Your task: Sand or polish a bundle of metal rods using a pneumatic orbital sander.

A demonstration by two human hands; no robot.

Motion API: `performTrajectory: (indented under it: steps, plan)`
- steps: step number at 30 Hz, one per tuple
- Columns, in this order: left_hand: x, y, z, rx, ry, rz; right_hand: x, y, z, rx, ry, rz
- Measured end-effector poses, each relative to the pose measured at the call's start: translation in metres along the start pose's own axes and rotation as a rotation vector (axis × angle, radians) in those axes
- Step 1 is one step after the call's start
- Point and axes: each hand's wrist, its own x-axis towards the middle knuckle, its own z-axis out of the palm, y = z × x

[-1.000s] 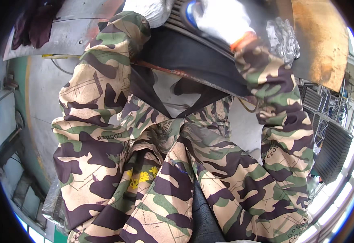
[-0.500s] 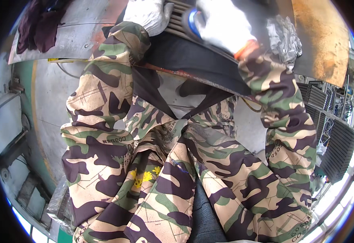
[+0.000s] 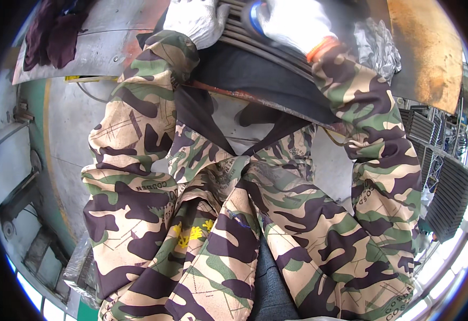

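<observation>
My left hand [image 3: 196, 22], in a white knit glove, curls around the left side of a slatted metal part [image 3: 261, 49]. This part has long parallel bars and lies on black cloth [image 3: 244, 72] at the table's near edge. My right hand [image 3: 297, 25], gloved in white with an orange cuff, grips a round dark object with a blue rim [image 3: 254, 18]. That object rests against the bars; its far side is out of the picture and its kind is unclear. Both hands reach the upper edge of the view.
Dark maroon cloth [image 3: 57, 37] lies on the metal tabletop [image 3: 103, 51] at left. Crumpled grey material [image 3: 376, 48] sits right of my right hand, near a rust-stained board [image 3: 426, 51]. Stacks of dark ribbed parts [image 3: 448, 198] stand at far right. Plastic-wrapped material [image 3: 80, 270] is at lower left.
My right hand has moved up and slightly left with the blue-rimmed object, baring more of the bars near its cuff. The left hand stays in place.
</observation>
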Motion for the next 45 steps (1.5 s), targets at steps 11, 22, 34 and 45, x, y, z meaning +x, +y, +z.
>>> performTrajectory:
  steps: [11, 22, 34, 45]
  plan:
    - [0.002, -0.001, 0.005, 0.017, -0.009, -0.007, -0.003, -0.010, -0.004, -0.005, -0.032, -0.012]
    - [0.006, -0.008, 0.004, 0.046, 0.010, -0.011, -0.012, -0.018, -0.008, 0.032, -0.053, -0.069]
    - [0.011, -0.002, 0.009, 0.061, 0.005, -0.006, -0.004, -0.013, -0.010, 0.028, -0.035, -0.048]
    - [0.012, -0.002, 0.003, 0.043, -0.016, 0.005, -0.008, 0.008, -0.006, 0.013, -0.008, -0.007]
